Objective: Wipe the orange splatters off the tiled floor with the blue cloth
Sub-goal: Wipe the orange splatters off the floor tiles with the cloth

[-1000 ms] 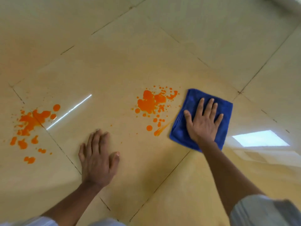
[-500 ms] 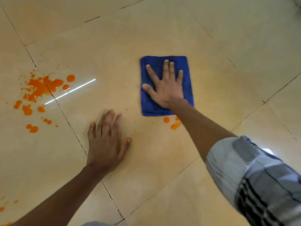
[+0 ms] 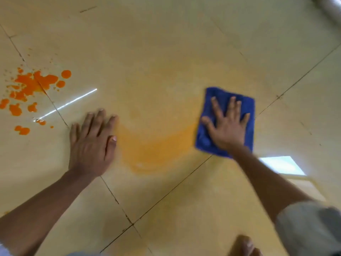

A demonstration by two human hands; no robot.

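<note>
My right hand (image 3: 227, 124) lies flat with fingers spread on the blue cloth (image 3: 206, 143), pressing it onto the beige tiled floor (image 3: 166, 43) at the right of the middle. A pale orange smear (image 3: 156, 152) curves across the tile between the cloth and my left hand (image 3: 92, 143). My left hand rests palm down on the floor, holding nothing. A group of bright orange splatters (image 3: 31, 87) sits at the far left, across a grout line.
Grout lines (image 3: 118, 200) cross the floor diagonally. A bright window reflection (image 3: 282, 164) lies right of my right forearm, and a thin light streak (image 3: 68, 103) beside the left splatters. A bare foot (image 3: 243, 246) shows at the bottom edge.
The cloth under my right hand has swept from the middle to the right. The middle splatters are now a faint orange smear. My left hand stays planted.
</note>
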